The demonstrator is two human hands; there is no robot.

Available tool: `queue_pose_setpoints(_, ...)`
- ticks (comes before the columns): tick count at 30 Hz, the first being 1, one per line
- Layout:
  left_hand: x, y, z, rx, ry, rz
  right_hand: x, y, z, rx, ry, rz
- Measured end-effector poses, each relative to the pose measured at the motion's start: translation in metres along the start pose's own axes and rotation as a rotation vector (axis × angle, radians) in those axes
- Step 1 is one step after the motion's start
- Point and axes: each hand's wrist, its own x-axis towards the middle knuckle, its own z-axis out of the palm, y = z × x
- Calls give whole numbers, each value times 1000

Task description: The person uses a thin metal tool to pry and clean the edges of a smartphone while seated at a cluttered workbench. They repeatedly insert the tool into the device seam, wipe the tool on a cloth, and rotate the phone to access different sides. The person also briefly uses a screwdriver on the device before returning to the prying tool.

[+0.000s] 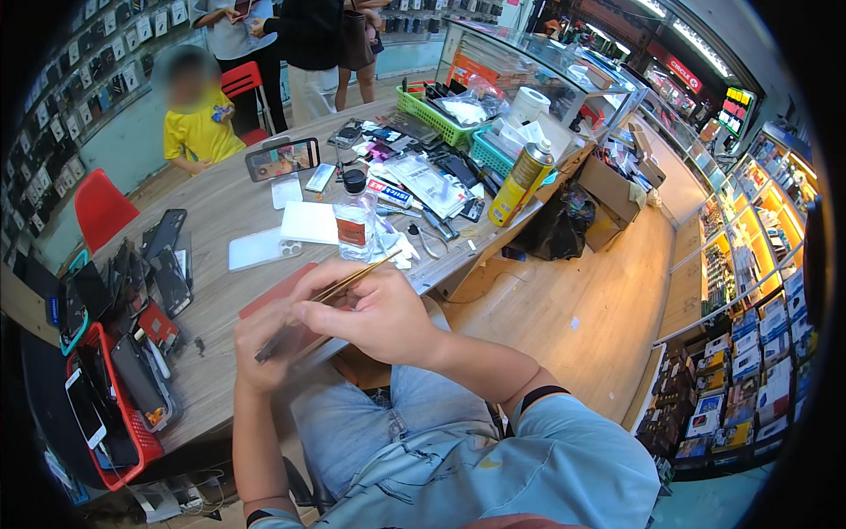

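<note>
My right hand (383,313) is closed around a pair of thin gold tweezers (381,264), which slants up and to the right out of the fingers. Close against it, my left hand (256,348) grips a dark, flat, phone-like piece (280,342), seen nearly edge-on and partly covered by the fingers. Both hands are above my lap at the table's near edge, and the left is slightly blurred. A reddish mat (278,289) lies on the table just behind them. Where the tweezers meet the dark piece is hidden by my right hand.
On the wooden table (211,212) a phone (284,160) stands propped up. Pliers (429,244), a white box (309,222) and a yellow spray can (522,182) are beyond my hands. A red basket (132,432) of phones stands left. A child in yellow (201,137) is across the table.
</note>
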Motion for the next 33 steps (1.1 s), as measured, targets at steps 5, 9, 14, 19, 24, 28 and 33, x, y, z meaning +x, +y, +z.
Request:
queue_pose_setpoints(5, -1, -1, -3, 1, -33, -7, -3, -3, -5, -30, -24, 2)
queue_pose_setpoints(9, -1, 1, -1, -10, -7, -1, -1, -3, -2, 41, -21, 84)
queue_pose_setpoints(14, 1, 2, -2, 31, -12, -4, 1, -3, 1, -15, -12, -1)
queue_pose_setpoints(19, -1, 1, -3, -7, -36, -55, 1, -3, -6, 31, -56, 75)
queue_pose_setpoints(24, -3, -2, -3, 29, -10, -36, 3, -5, -2, -43, -23, 21)
queue_pose_setpoints(28, 0, 0, -3, 19, -26, -37, -1, 2, -2, -37, -26, -83)
queue_pose_setpoints(33, 0, 3, -3, 2, -28, -35, -1, 3, -5, 26, -65, -29)
